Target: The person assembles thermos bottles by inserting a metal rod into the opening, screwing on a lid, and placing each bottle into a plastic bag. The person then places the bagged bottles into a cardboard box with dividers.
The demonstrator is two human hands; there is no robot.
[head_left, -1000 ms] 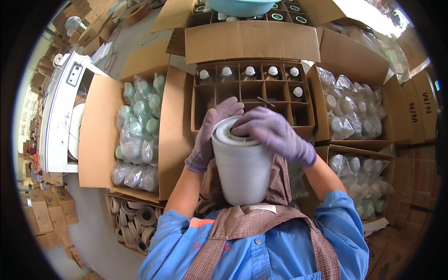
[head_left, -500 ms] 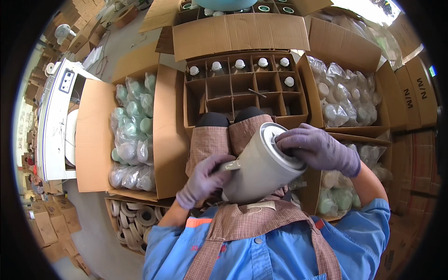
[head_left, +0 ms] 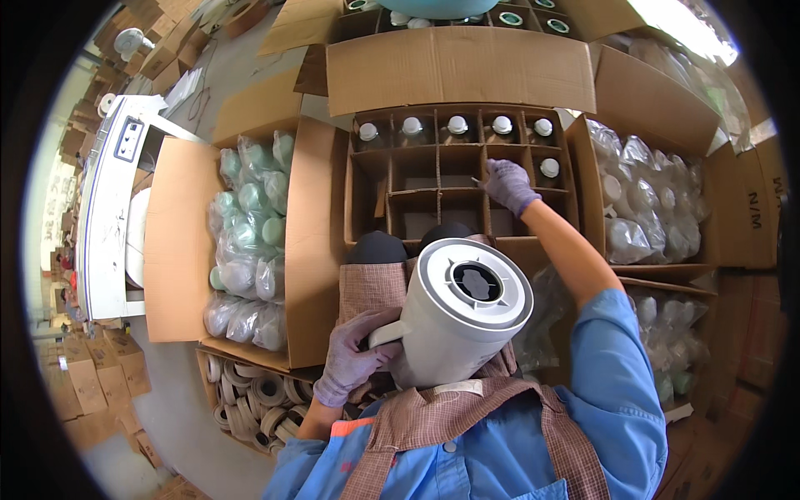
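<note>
My left hand (head_left: 360, 354) is closed round the handle of a pale grey jug (head_left: 454, 354) that leans against my lap. The jug's ribbed round end faces up, with a dark round opening in its middle. My right hand (head_left: 510, 185) reaches over the divided carton (head_left: 546, 227). Its fingers are closed on a thin rod (head_left: 477, 180), most of which the hand hides. White-capped bottles (head_left: 457, 125) stand in the carton's far row, and another white-capped bottle (head_left: 549, 167) stands just right of my right hand.
To the left, an open carton (head_left: 312, 242) holds plastic-wrapped greenish and clear pieces. Another box (head_left: 612, 212) of wrapped pieces stands at the right. Pale rings (head_left: 268, 388) fill a low carton at the lower left. A white machine (head_left: 117, 200) stands beyond the left carton.
My right hand has left the jug's end and moved forward to the rod lying across the carton's dividers. The jug's end is now uncovered and turned further upward. My left hand keeps its handle.
</note>
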